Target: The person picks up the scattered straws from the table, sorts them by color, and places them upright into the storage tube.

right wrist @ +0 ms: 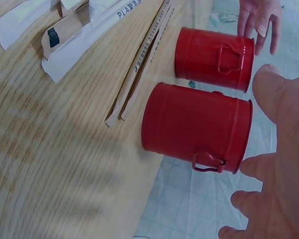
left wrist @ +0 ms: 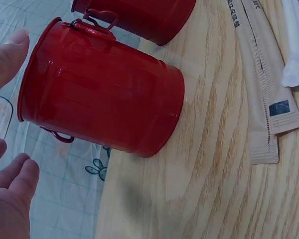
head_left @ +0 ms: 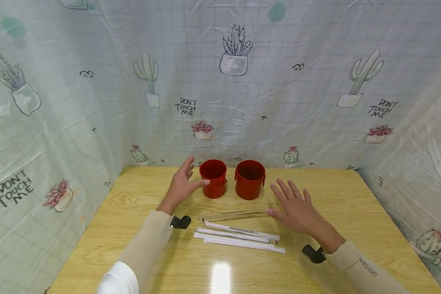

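Two small red metal buckets with side handles stand upright side by side. By the left bucket [head_left: 214, 188] is my left hand [head_left: 181, 185], its fingers spread; in the left wrist view a gap shows between thumb, fingers and the bucket wall [left wrist: 104, 89]. My right hand [head_left: 295, 206] hovers to the right of the right bucket [head_left: 248, 188], fingers extended and holding nothing. In front of the buckets lie brown paper-wrapped sticks [head_left: 231, 215], likely straws, with printed text. Several white-wrapped ones [head_left: 239, 243] lie nearer to me, roughly parallel.
The pale wooden table [head_left: 139, 253] has its back edge just behind the buckets. A cactus-printed curtain [head_left: 191, 77] hangs behind and along both sides. Black wrist cameras [head_left: 181, 222] sit at both wrists. Light glares off the table's front middle.
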Demonstrator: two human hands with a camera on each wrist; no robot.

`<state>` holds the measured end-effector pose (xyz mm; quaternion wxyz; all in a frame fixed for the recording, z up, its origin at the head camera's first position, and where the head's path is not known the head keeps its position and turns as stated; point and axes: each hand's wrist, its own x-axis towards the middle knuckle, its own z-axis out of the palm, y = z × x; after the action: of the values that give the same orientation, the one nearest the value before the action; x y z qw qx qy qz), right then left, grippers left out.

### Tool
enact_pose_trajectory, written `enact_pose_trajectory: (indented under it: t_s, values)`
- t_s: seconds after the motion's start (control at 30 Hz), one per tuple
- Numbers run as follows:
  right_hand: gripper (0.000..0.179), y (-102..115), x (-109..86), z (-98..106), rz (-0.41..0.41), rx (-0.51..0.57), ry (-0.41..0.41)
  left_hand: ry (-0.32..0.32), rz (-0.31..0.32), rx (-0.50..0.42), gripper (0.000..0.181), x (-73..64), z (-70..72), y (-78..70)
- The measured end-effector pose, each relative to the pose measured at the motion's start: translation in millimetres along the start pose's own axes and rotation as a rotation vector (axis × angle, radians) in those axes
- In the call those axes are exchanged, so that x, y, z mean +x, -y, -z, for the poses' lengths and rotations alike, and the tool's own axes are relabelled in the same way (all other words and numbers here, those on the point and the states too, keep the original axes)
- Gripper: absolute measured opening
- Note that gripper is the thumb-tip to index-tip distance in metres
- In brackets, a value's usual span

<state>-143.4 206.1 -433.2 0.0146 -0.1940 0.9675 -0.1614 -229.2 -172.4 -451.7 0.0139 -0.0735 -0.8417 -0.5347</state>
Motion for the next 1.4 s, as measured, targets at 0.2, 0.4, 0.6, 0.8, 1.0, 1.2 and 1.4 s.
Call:
enact_pose_trajectory:
  t_s: [0.2,0.4,0.6,0.8,1.0,1.2,1.4]
  values:
    - [0.08,1.0,1.6,-4.2,0.007,-0.014,-0.004,0.002,-0.019,-0.036,0.1,6.1,-0.4,-3.2]
    - [0.08,4.2,3.0,-8.5,0.016,0.005,0.002,0.017,-0.027,-0.06,0.095,13.3,-1.5,-9.3]
    - [0.079,5.1,3.0,-11.1,0.032,-0.001,-0.006,0.047,-0.017,-0.076,0.095,17.3,-3.2,-11.2]
    - [0.076,5.5,4.8,-14.1,0.059,0.004,-0.024,0.086,-0.009,-0.052,0.093,19.3,-5.5,-10.4]
    - [0.07,5.9,12.1,-14.1,0.105,0.074,-0.044,0.092,0.003,-0.042,0.088,21.5,-6.1,-11.7]
    - [0.066,3.0,18.8,-16.2,0.113,0.166,-0.065,0.097,0.007,-0.049,0.089,24.5,-7.6,-11.8]
    - [0.059,-0.2,24.0,-22.8,0.097,0.27,-0.078,0.088,0.017,-0.066,0.088,24.9,-9.3,-10.6]
